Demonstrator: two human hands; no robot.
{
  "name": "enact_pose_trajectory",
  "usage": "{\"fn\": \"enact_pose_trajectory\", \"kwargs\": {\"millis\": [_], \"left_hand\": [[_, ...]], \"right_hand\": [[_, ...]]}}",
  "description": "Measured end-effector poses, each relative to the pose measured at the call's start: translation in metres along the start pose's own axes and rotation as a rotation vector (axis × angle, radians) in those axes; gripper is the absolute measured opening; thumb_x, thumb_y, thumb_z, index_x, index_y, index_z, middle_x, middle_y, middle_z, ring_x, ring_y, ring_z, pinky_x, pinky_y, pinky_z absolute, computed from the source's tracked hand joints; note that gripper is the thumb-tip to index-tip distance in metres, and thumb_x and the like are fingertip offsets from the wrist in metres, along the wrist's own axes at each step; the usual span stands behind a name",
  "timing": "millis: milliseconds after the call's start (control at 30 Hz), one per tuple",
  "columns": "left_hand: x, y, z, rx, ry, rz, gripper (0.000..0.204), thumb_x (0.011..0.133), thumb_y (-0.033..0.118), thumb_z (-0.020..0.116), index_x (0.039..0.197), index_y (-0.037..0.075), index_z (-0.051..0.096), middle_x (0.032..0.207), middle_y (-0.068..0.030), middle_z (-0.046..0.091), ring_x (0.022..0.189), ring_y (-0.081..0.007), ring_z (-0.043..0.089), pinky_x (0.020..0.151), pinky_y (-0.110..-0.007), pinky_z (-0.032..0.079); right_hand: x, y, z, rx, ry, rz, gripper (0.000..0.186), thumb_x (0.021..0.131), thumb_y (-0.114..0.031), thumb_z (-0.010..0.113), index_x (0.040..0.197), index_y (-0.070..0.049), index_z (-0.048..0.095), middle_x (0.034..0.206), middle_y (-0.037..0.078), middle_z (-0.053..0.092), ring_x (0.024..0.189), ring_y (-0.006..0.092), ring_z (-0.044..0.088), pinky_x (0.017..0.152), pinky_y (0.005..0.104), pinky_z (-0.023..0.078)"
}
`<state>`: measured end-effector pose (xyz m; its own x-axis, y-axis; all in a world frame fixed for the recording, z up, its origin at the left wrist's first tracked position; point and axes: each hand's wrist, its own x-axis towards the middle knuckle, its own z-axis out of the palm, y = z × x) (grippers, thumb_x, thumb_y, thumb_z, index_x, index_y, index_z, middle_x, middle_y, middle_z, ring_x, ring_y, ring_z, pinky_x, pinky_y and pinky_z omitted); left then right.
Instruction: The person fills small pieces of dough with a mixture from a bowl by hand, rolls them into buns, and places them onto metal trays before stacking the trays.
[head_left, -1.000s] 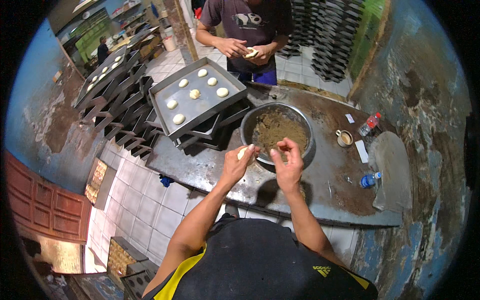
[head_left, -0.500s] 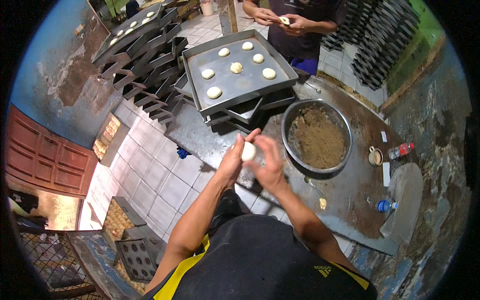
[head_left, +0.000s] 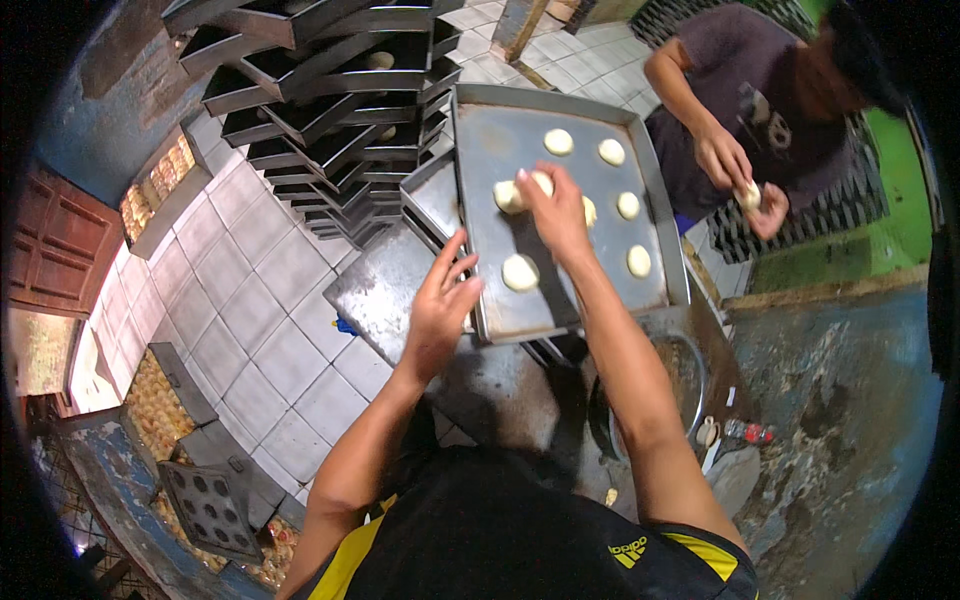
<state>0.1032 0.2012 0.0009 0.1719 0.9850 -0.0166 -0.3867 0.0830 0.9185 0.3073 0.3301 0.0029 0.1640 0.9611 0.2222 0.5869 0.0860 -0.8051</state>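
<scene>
Over the large metal tray [head_left: 500,110], my right hand [head_left: 560,215] grips a white dough ball [head_left: 542,183] between thumb and fingers. Right beside my thumb lies another dough ball [head_left: 507,197]. My left hand [head_left: 437,315] is empty, its fingers apart, just off the tray's near left edge. Several more round dough balls sit spaced out on the tray, one [head_left: 520,273] near its front left. Partly behind my right wrist is a yellowish lump [head_left: 589,211], mostly hidden.
Across the tray a co-worker's hands hold a dough piece [head_left: 751,196]. Stacked trays [head_left: 330,130] rise at the far left. My right forearm partly covers a metal basin [head_left: 697,365] on the worktable [head_left: 385,290]. A cup [head_left: 708,432] and a bottle [head_left: 750,431] stand at the right.
My hands have parted; the right one has carried the dough ball forward over the tray. My left hand has moved left and opened. The view has shifted toward the tray.
</scene>
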Motion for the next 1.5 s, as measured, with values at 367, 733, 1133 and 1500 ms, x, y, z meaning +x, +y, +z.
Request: {"fn": "enact_pose_trajectory", "kwargs": {"millis": [367,733,1133,1500], "left_hand": [[-0.024,-0.017,-0.168,0.392,0.378,-0.114,0.033,0.102,0.009,0.057,0.134,0.000,0.058,0.124,-0.0107,0.066,0.111,-0.0176,0.063,0.098,-0.030,0.048],[0.049,0.013,-0.082,0.463,0.024,0.201,0.041,0.086,-0.008,0.066,0.125,0.003,0.063,0.114,-0.0133,0.067,0.097,-0.0229,0.068,0.084,-0.032,0.055],[0.077,-0.029,0.000,0.768,-0.392,0.468,0.035,0.085,0.010,0.072,0.118,0.004,0.065,0.112,-0.0113,0.068,0.103,-0.0307,0.065,0.093,-0.042,0.048],[0.028,-0.012,0.002,0.617,-0.228,0.281,0.031,0.097,0.009,0.061,0.126,0.000,0.058,0.118,-0.0184,0.063,0.110,-0.0329,0.065,0.089,-0.038,0.055]], "right_hand": [[0.133,0.064,0.108,-0.695,-0.284,-0.465,0.060,0.099,-0.035,0.059,0.142,0.003,0.041,0.157,0.030,0.030,0.145,0.0432,0.032,0.119,0.0463,0.029],[-0.006,0.070,-0.086,-0.589,0.051,0.222,0.036,0.093,-0.019,0.070,0.118,0.004,0.059,0.094,0.019,0.071,0.086,0.0288,0.070,0.078,0.0424,0.054],[-0.180,-0.066,-0.126,-0.204,-0.959,0.237,0.045,0.095,-0.036,0.068,0.129,-0.007,0.065,0.144,0.020,0.054,0.136,0.0376,0.049,0.115,0.0485,0.037],[-0.030,0.050,-0.054,-0.237,0.120,0.291,0.036,0.091,-0.023,0.070,0.112,0.005,0.069,0.091,0.018,0.073,0.080,0.0280,0.070,0.075,0.0388,0.053]]}}
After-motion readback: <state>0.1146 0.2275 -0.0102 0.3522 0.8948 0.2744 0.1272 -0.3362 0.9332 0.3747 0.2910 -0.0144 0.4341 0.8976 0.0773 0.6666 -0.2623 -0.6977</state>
